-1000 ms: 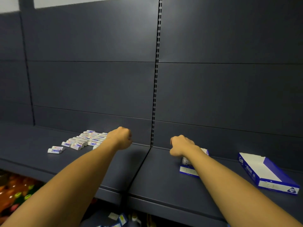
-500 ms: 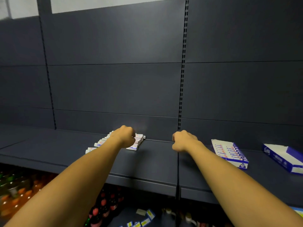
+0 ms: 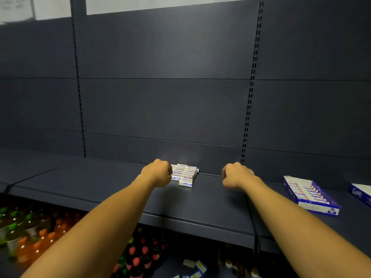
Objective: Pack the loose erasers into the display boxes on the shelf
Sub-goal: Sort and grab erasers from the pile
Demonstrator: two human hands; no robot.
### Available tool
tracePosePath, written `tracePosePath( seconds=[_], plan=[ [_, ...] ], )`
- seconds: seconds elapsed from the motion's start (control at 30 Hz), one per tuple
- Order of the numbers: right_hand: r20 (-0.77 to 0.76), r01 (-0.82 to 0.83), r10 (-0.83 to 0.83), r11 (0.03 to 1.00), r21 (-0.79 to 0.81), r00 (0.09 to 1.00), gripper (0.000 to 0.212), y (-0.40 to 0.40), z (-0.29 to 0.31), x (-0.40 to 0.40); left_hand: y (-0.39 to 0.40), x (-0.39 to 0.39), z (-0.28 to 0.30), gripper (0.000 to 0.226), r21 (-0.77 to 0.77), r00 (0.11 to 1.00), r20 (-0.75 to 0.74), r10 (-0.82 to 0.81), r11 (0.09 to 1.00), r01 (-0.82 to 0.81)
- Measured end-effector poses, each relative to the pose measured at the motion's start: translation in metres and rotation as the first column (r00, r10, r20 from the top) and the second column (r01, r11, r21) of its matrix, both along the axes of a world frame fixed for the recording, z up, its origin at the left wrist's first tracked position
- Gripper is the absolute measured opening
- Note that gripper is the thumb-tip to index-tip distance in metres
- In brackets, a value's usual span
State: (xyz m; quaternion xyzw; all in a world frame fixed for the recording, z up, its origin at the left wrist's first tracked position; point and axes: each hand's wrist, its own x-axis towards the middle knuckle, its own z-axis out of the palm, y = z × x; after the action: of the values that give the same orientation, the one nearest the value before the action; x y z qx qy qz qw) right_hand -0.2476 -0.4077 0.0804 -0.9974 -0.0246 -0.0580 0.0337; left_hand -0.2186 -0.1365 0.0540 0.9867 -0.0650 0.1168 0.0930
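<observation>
head view: the loose erasers (image 3: 184,175) lie piled at the back of the dark shelf (image 3: 200,205). left hand (image 3: 157,173), fingers curled, touches the pile's left edge; whether it grips one i cannot tell. right hand (image 3: 236,175), fisted on nothing, hovers right of the pile. the filled display box (image 3: 310,195) lies further right.

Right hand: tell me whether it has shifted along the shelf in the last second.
Yes. The right hand went leftward: it was right of the black slotted upright, by the blue cardboard display box; now it sits just left of that upright.
</observation>
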Motion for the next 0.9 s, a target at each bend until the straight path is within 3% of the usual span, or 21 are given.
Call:
tracePosePath(
  seconds=[0.37, 0.53, 0.9],
  plan=[
    [0.085, -0.106, 0.101, 0.993, 0.053, 0.991, 0.035, 0.060, -0.022, 0.059, 0.029, 0.048, -0.017, 0.031, 0.000, 0.998, -0.014, -0.058, 0.998, 0.058],
    [0.227, -0.162, 0.117, 0.968, 0.190, 0.967, 0.030, 0.080, -0.056, 0.080, 0.014, 0.070, -0.042, 0.025, -0.095, 0.993, 0.095, -0.065, 0.993, 0.075],
    [0.433, -0.216, 0.033, 0.898, 0.382, 0.901, 0.031, 0.101, -0.106, 0.104, 0.037, 0.127, -0.072, 0.024, 0.050, 0.924, 0.314, -0.220, 0.975, 0.215]
  ],
)
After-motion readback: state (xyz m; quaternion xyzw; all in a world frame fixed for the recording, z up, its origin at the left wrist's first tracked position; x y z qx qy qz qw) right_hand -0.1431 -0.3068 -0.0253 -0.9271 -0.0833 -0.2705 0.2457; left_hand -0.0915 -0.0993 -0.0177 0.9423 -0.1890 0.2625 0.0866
